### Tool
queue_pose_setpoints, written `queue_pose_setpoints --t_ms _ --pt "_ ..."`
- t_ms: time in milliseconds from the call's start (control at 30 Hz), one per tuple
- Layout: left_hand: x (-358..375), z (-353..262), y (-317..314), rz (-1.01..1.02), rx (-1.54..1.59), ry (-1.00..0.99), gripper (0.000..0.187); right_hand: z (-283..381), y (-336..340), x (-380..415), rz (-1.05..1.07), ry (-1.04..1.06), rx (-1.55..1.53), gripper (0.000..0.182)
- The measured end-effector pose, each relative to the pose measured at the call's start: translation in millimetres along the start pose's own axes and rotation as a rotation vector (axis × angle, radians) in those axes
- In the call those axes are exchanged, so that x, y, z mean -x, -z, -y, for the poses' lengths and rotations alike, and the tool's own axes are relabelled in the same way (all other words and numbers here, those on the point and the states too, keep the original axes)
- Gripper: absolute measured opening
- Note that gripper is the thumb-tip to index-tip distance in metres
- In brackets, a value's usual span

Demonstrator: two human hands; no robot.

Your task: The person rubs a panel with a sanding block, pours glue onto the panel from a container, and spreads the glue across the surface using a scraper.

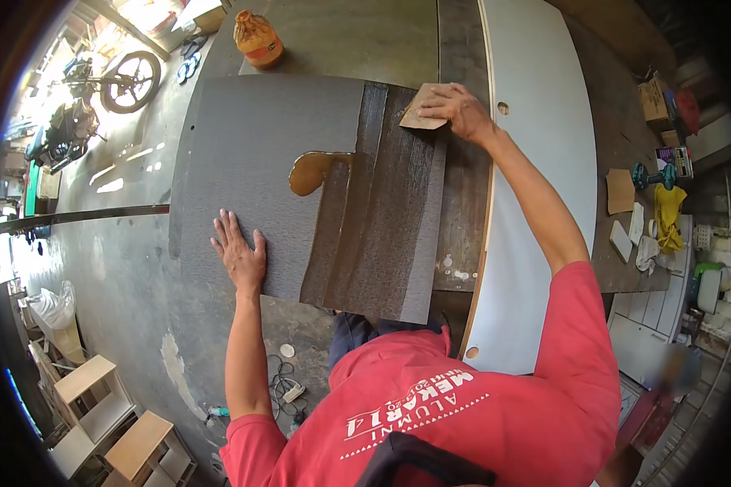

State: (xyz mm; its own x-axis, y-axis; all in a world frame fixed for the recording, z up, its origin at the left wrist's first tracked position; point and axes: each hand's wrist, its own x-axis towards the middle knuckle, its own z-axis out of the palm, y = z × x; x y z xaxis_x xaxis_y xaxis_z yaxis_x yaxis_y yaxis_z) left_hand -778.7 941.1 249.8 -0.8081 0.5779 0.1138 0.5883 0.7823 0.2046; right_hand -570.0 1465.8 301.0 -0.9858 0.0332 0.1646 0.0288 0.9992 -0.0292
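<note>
My right hand (463, 112) grips a flat tan spreader (421, 114) that looks like cardboard or thin board. Its edge rests near the far right part of a dark grey panel (248, 122). On the panel's left side my left hand (242, 253) lies flat with the fingers spread. A wide band of wet brown glue (386, 195), marked with fine ridges, runs from the far edge to the near edge. To the left of that band sits a thick amber glue puddle (307, 174). An orange-stained jar (257, 40) stands beyond the panel's far edge.
A long white board (540, 89) lies along the right side. Farther right are a teal and black power tool (656, 176), a yellow cloth (669, 215) and scraps. Wooden shelf units (142, 445) stand at lower left, a motorcycle wheel (131, 82) at upper left. A cable (284, 385) lies on the floor.
</note>
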Motion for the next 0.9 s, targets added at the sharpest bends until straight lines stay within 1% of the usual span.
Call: queue_pose_setpoints --t_ms 67,200,267,300,367,400,500,533,600,633,700,767,833,867,900 --pt "0 -1 1 0.002 0.003 0.001 0.068 -10 2 -6 0.100 -0.058 -0.079 0.054" --pt "1 0 0 -0.003 -0.002 0.000 0.068 -28 12 -8 0.177 -0.033 -0.099 0.058" --pt "0 -1 0 -0.008 0.002 0.006 0.068 -38 19 -1 0.218 -0.055 -0.060 0.059" --pt "0 -1 1 -0.010 0.003 0.008 0.068 -43 25 3 0.220 -0.050 -0.054 0.059" --pt "1 -2 2 -0.014 -0.006 0.015 0.068 -44 45 5 0.319 -0.096 -0.024 0.058" --pt "0 -2 2 -0.015 -0.020 0.015 0.069 -45 57 6 0.351 -0.093 -0.011 0.055" --pt "0 -3 3 -0.009 -0.017 0.032 0.070 -32 82 4 0.370 -0.086 0.012 0.051" --pt "0 -3 2 -0.011 -0.010 0.040 0.070 -24 84 5 0.374 -0.078 0.019 0.051" --pt "0 -1 1 -0.030 -0.023 0.022 0.071 -3 78 13 0.162 -0.020 0.010 0.049" --pt "0 -1 1 -0.030 -0.019 0.026 0.071 6 72 16 0.164 -0.017 0.013 0.049" --pt "0 1 -1 -0.035 -0.023 0.023 0.071 21 56 25 0.109 0.102 0.075 0.047" --pt "0 1 -1 -0.038 -0.013 0.025 0.071 24 40 36 0.103 0.138 0.090 0.046" --pt "1 1 -1 -0.040 -0.005 0.028 0.071 24 32 47 0.109 0.009 -0.003 0.047" --pt "1 1 0 -0.036 -0.009 0.030 0.071 19 35 50 0.115 0.013 -0.002 0.047" --pt "0 1 0 -0.035 -0.014 0.031 0.071 13 40 52 0.163 0.067 -0.003 0.048"
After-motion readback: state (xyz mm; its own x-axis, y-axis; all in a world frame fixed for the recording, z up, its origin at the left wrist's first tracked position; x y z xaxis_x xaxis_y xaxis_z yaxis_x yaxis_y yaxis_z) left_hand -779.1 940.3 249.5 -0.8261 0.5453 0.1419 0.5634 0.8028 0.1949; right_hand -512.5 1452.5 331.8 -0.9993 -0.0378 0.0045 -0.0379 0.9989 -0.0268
